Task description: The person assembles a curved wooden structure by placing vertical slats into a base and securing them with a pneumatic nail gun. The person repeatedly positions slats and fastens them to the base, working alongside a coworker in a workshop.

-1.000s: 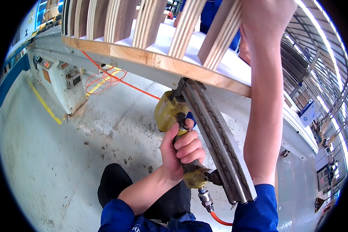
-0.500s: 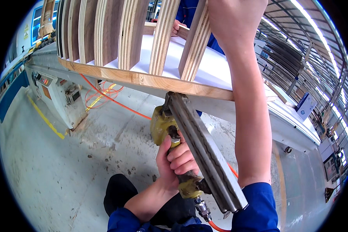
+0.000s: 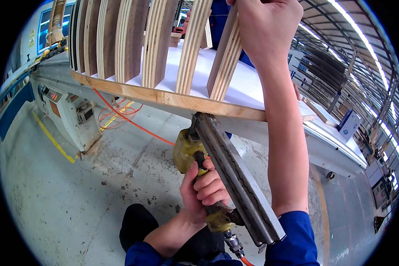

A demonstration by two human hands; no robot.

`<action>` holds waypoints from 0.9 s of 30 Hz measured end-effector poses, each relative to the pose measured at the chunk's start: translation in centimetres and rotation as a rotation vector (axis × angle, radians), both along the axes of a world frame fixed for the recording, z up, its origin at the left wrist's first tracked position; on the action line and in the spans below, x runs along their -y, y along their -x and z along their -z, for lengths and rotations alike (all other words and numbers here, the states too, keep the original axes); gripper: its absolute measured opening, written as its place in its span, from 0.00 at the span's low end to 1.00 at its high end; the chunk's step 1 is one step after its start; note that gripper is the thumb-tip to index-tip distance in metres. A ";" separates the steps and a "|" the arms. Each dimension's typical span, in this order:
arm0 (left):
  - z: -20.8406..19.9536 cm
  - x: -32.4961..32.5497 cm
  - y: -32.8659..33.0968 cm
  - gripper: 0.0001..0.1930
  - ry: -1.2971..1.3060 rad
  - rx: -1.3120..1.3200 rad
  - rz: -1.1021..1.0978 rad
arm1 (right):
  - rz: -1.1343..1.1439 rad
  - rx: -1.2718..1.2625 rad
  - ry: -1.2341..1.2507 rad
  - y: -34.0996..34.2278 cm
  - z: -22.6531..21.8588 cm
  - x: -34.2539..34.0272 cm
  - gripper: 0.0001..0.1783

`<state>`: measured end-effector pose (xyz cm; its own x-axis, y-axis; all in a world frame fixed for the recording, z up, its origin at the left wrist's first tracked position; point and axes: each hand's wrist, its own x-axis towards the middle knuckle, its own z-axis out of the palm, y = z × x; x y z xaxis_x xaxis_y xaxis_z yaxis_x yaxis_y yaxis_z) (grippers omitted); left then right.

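My left hand (image 3: 204, 188) is wrapped round the grip of a yellow pneumatic nail gun (image 3: 184, 153) with a long metal magazine (image 3: 241, 181). The gun's nose points up, at the underside of a curved wooden edge board (image 3: 173, 98). Several upright plywood slats stand in a row on this board, with dark wood faces and striped edges. My right hand (image 3: 270, 31) is closed at the upper part of the rightmost plywood slat (image 3: 225, 57), which leans to the right. Part of the right hand's grip is cut off at the top edge.
A white-topped worktable (image 3: 328, 148) runs behind the board. An orange air hose (image 3: 133, 122) crosses at left, near a grey machine cabinet (image 3: 64, 119). Behind the slats stands another person in blue (image 3: 219, 22). Dark sheets (image 3: 328, 82) are stacked at far right.
The slats and board sit slightly lower and further right in the picture. The other person's hand, formerly seen between the two rightmost slats, has left that spot. Both my hands keep their grips.
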<state>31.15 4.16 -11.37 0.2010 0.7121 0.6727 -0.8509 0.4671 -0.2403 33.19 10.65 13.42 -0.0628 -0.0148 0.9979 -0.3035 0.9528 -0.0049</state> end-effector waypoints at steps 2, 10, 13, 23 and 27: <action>0.4 0.2 0.2 0.18 0.001 0.011 -0.008 | -0.007 -0.045 -0.012 0.9 0.1 -0.7 0.07; -0.1 1.4 0.0 0.17 0.100 0.002 0.037 | 0.108 -0.008 0.096 0.0 -0.2 1.2 0.06; 0.2 0.9 -0.2 0.18 -0.026 0.056 0.027 | 0.118 -0.011 0.074 0.3 -0.1 1.3 0.06; 0.5 2.3 -0.2 0.19 0.051 -0.018 0.048 | 0.067 0.023 0.102 0.0 0.1 1.2 0.07; 0.7 2.2 -0.4 0.20 0.050 -0.013 0.030 | 0.194 -0.050 0.033 0.8 0.4 0.8 0.07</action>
<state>31.53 1.94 -12.08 0.2311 0.7384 0.6335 -0.8401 0.4799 -0.2529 32.43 9.81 13.02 -0.0116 0.0258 0.9996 -0.1144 0.9931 -0.0269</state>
